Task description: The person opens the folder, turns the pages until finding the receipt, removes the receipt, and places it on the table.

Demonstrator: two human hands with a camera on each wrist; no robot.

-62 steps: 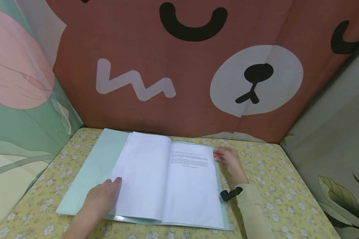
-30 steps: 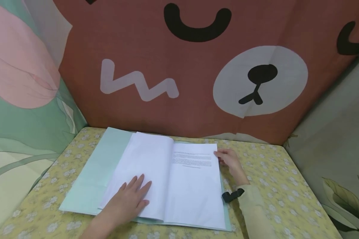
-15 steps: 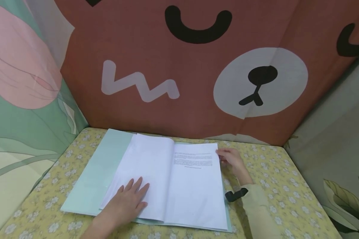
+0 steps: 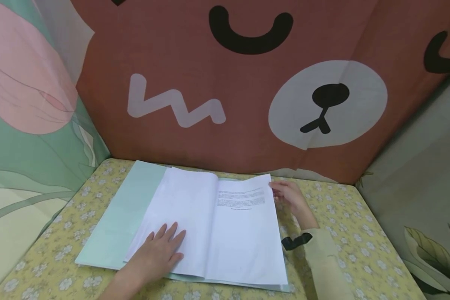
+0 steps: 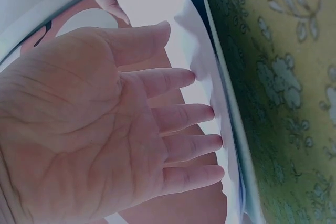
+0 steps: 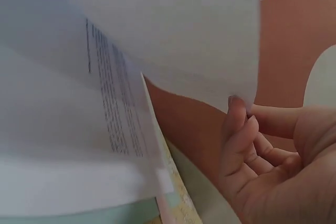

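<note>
A pale green folder [image 4: 125,216] lies spread on the table with white sheets inside. My left hand [image 4: 159,252] rests with spread, straight fingers on the blank left-hand page [image 4: 183,196]. In the left wrist view the palm of that left hand [image 5: 100,124] shows, its fingertips touching the paper. At the upper right edge of the right-hand page [image 4: 247,241], my right hand [image 4: 290,198] pinches the sheet and holds its corner raised. The right wrist view shows thumb and finger of the right hand [image 6: 268,156] on the lifted sheet [image 6: 199,40], with a printed page [image 6: 63,129] beneath.
The table wears a yellow flowered cloth [image 4: 344,246]. Behind it hangs a brown backdrop [image 4: 243,141] with a cartoon bear face. Printed fabric also stands at the left [image 4: 26,162] and right sides. A black band [image 4: 297,241] sits around the right wrist.
My left hand has moved right from the left page's edge onto the page and flattened there. The right hand has taken hold of the right-hand sheet and raised its upper corner.
</note>
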